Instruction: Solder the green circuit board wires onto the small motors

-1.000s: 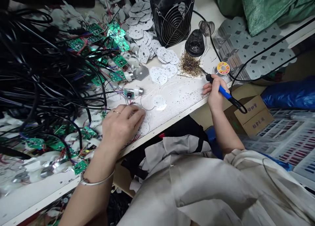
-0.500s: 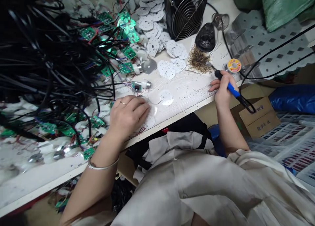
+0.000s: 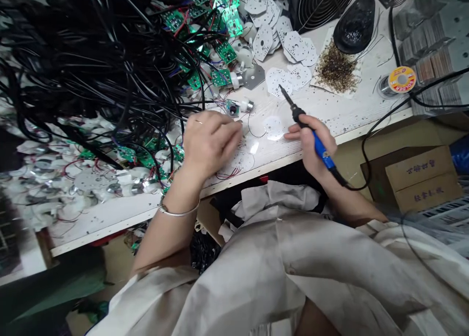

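Note:
My right hand [image 3: 317, 143] grips a soldering iron [image 3: 318, 148] by its blue handle. The bare metal tip points up and left, above a pair of white boards [image 3: 279, 82]. My left hand [image 3: 212, 143] rests low over the bench, fingers curled down and together. Its fingertips are turned away, so what they pinch cannot be made out. Just beyond it lies a small circuit board with a metal-ended part [image 3: 238, 107] and thin wires. Red wires [image 3: 230, 172] and a pale round board [image 3: 244, 161] show beside its palm. Another white disc [image 3: 274, 128] lies between my hands.
Black cables [image 3: 120, 57] and green circuit boards [image 3: 225, 52] heap up on the left. White plates [image 3: 264, 40] are stacked behind, near a black fan [image 3: 322, 6]. A dark iron stand [image 3: 354, 26], brown crumbs [image 3: 335, 70] and a solder spool [image 3: 402, 79] occupy the right.
My right hand has brought the soldering iron leftward from beside the crumbs and spool to near the white boards. My left hand stays by the same small board. The camera view has shifted.

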Tool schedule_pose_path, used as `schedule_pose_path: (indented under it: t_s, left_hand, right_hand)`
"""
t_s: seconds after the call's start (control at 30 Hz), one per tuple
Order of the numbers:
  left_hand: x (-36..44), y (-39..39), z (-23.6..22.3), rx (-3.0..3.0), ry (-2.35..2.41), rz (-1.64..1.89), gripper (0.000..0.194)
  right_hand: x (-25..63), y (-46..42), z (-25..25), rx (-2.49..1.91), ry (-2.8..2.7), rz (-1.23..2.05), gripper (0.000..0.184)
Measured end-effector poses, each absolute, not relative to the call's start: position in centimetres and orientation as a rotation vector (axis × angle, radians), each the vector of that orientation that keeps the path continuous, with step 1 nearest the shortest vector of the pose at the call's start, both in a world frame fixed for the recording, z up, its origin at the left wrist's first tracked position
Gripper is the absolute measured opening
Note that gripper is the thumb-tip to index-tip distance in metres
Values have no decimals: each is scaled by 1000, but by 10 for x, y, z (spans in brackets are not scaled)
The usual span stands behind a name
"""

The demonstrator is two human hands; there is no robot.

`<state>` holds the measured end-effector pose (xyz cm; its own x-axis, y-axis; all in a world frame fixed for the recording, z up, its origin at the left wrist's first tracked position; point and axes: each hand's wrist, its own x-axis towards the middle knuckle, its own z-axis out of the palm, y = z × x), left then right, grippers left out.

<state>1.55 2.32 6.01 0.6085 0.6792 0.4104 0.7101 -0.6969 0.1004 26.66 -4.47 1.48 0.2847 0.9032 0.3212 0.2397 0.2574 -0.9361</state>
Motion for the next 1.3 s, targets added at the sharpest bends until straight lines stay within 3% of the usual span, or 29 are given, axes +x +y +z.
schedule_pose_path:
  t_s: [0.27,0.63,0.9,1.3]
  left_hand:
    - [-31,14,63,-2834,-1426,-466,26]
    - [19,29,53,-3006,-1183,-402,25]
    - [57,31,50,-2962,-1408,-561,23]
    - [70,23,16,-2976,-1500,-656,13]
  right_hand:
    - [266,-45,6,-1118,-1661,422,32]
    - [264,-44,4,-1191,-1660,448,29]
    - [263,-43,5,-1236,-1675,457,29]
    - [267,-58,14,-1312,-963,832,39]
